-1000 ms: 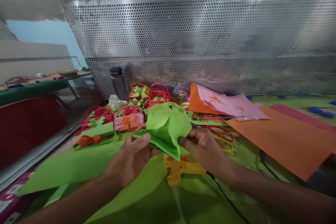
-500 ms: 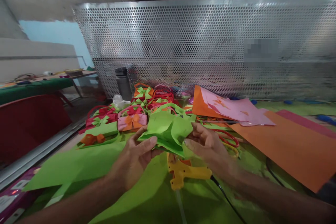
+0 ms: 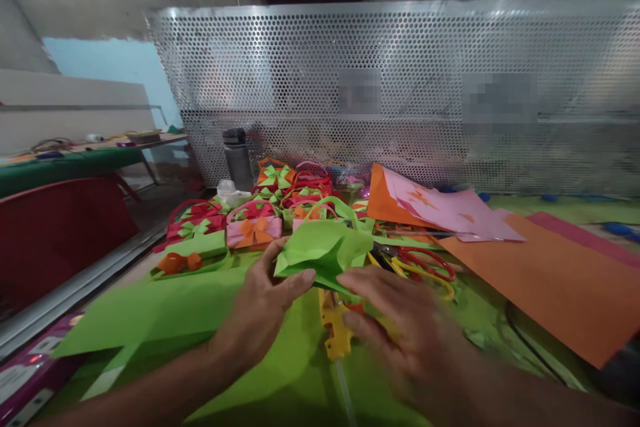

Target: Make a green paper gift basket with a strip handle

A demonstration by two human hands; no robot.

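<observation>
A folded light-green paper bag (image 3: 325, 247) with a loop handle is pinched in my left hand (image 3: 260, 307), thumb in front and fingers behind. My right hand (image 3: 410, 327), blurred by motion, hovers over the yellow glue gun (image 3: 336, 330), its index finger and thumb apart. The hand covers most of the gun's handle, and whether it touches the gun I cannot tell. A clear glue stick (image 3: 345, 390) pokes out of the gun's near end. Scissors (image 3: 430, 267) with red and yellow handles lie right of the paper bag.
Several small paper bags with bows (image 3: 255, 232) stand behind my left hand, near a grey bottle (image 3: 237, 163). Green sheets (image 3: 165, 307) lie at left. Orange sheets (image 3: 550, 280) and pink sheets (image 3: 450, 207) lie at right. A perforated metal panel (image 3: 310, 67) closes off the back.
My right hand has let go of the paper bag and moved down over the glue gun. My left hand keeps hold of the bag, which has shifted slightly right.
</observation>
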